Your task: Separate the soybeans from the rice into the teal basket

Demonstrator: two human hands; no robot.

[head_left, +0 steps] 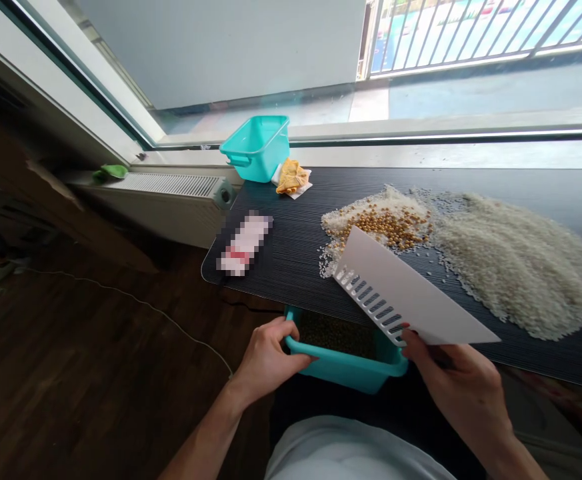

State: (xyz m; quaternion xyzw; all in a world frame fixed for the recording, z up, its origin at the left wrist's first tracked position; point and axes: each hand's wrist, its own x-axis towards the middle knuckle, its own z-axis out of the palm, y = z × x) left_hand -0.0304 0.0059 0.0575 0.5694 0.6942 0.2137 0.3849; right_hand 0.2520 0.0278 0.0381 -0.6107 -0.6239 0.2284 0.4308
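Note:
My left hand (265, 357) is closed on the left rim of a teal plastic bin (345, 367), held just below the table's front edge. Dark greenish-brown grains (338, 335) lie inside it. In my right hand (463, 383) is a white plastic scraper (405, 287) with a row of slots along one edge, tilted over the table edge and the bin's right part. The scraper's far corner reaches a small heap of yellow-brown round beans (388, 227) mixed with white rice. A larger pile of white rice (515, 263) spreads to the right.
On the black table (295, 260), a pixelated pink-and-white object (245, 245) lies at left. Another teal bin (258, 150) stands at the back left corner, beside a crumpled yellow cloth (292, 177). A radiator (171, 193) and window sill (445, 155) border the table.

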